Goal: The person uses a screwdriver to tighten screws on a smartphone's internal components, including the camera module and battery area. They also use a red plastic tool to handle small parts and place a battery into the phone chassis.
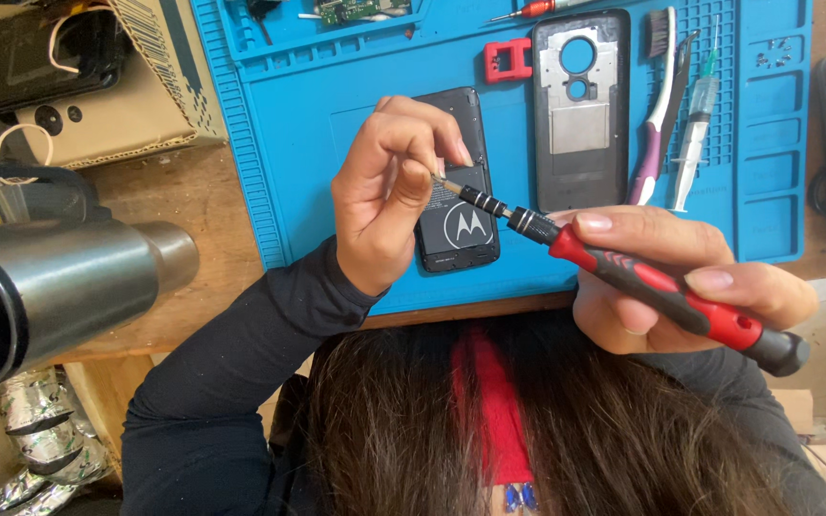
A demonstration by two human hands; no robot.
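Red-and-black screwdriver [657, 284] gripped in right hand [681, 287] | left hand [394, 186] fingers pinch its tip, above black phone [458, 215] on blue mat [336, 143] | light, stiff, thin tip; hold by handle

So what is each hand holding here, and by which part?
The right hand holds a red and black screwdriver by its handle. The left hand pinches the screwdriver's bit tip with its fingertips, above a dark phone on the blue mat.
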